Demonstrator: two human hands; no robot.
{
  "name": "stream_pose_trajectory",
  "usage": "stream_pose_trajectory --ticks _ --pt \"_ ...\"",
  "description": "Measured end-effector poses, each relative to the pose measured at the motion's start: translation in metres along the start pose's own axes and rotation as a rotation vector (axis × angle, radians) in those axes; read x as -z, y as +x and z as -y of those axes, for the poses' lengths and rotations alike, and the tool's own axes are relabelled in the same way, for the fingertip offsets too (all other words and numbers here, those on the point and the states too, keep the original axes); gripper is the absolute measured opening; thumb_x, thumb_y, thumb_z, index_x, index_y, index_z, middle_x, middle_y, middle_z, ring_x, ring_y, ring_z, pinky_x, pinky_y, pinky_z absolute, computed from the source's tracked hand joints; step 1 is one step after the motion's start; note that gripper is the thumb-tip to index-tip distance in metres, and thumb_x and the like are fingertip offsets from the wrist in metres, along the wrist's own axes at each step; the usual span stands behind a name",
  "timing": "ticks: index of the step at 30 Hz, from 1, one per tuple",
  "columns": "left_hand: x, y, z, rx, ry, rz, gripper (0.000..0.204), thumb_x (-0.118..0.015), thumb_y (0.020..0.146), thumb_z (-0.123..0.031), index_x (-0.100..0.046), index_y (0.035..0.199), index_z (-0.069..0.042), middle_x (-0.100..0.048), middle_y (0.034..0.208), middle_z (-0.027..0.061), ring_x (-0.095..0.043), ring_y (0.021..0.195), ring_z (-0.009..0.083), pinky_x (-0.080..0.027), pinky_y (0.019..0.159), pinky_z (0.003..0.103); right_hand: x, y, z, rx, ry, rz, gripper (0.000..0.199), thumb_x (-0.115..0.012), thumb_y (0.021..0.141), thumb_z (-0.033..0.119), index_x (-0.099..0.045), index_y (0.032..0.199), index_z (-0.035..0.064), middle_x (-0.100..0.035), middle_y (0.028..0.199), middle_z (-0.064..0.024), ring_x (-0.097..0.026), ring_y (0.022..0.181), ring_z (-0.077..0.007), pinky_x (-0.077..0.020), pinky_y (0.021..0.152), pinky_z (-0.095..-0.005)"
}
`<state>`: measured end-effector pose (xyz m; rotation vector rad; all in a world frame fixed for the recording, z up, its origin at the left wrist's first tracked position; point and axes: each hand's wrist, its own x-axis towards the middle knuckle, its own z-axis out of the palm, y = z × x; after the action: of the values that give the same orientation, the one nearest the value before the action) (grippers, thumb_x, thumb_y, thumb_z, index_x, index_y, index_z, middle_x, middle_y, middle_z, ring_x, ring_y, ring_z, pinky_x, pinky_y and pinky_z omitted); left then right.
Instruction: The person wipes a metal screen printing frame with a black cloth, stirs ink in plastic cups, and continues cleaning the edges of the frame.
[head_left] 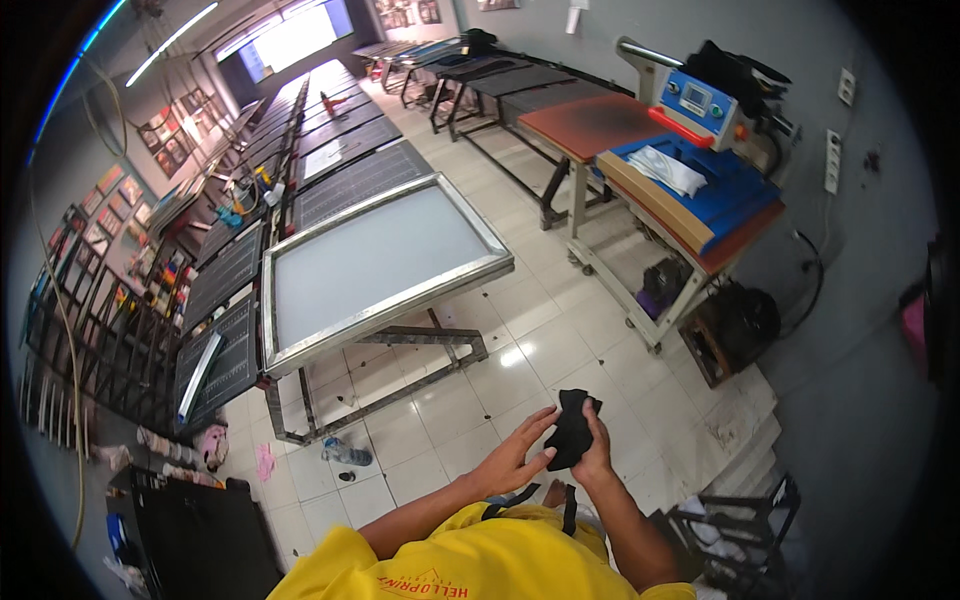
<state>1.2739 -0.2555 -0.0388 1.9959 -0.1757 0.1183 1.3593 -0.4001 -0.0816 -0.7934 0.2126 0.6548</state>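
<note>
A small, bunched black cloth [573, 430] is held up in front of my yellow shirt. My right hand [597, 450] grips its right side, with the thumb lying along the edge. On the other side, my left hand [512, 457] has its fingers stretched out and apart, with fingertips and thumb at the cloth's left edge. Whether they press on it is hard to tell. Two dark straps [569, 508] hang at the front of my shirt, below the hands.
Ahead on the left, a metal-framed screen [380, 262] lies on a long row of print tables. To the right stands a heat press [700, 108] with white cloth [668, 170] on its blue bed. A plastic bottle [347, 452] lies on the tiled floor near a black cabinet [200, 530].
</note>
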Motion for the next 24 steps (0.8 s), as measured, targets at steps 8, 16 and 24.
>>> stream_pose_trajectory --ticks 8,16,24 --pt "0.049 0.01 0.079 0.434 -0.336 -0.487 0.04 -0.05 0.098 -0.025 -0.046 0.132 -0.004 -0.052 0.132 0.0098 -0.052 0.12 0.0215 -0.043 0.098 0.034 -0.021 0.096 0.077 -0.035 -0.265 0.121 0.043 -0.067 0.086 0.043 -0.058 0.107 0.0073 -0.061 0.087 -0.0057 -0.061 0.071 -0.0168 -0.0521 0.059 -0.0323" --pt "0.146 0.028 0.144 0.517 -0.605 -1.111 0.049 -0.046 0.1 -0.03 -0.033 0.137 -0.001 -0.052 0.127 0.0168 -0.057 0.113 0.0272 -0.048 0.092 0.04 -0.093 0.246 0.109 0.081 -0.317 0.217 0.024 -0.065 0.081 0.023 -0.062 0.096 0.0044 -0.063 0.081 -0.0097 -0.065 0.072 -0.0225 -0.0569 0.063 -0.0374" --pt "0.193 0.043 0.181 0.477 -0.835 -1.484 0.061 -0.047 0.099 -0.036 -0.021 0.14 0.0 -0.049 0.127 0.0208 -0.057 0.109 0.0319 -0.05 0.088 0.044 -0.192 0.404 0.125 0.131 -0.604 0.241 0.017 -0.06 0.079 0.012 -0.06 0.092 0.0019 -0.064 0.078 -0.0096 -0.065 0.068 -0.021 -0.0559 0.062 -0.0347"
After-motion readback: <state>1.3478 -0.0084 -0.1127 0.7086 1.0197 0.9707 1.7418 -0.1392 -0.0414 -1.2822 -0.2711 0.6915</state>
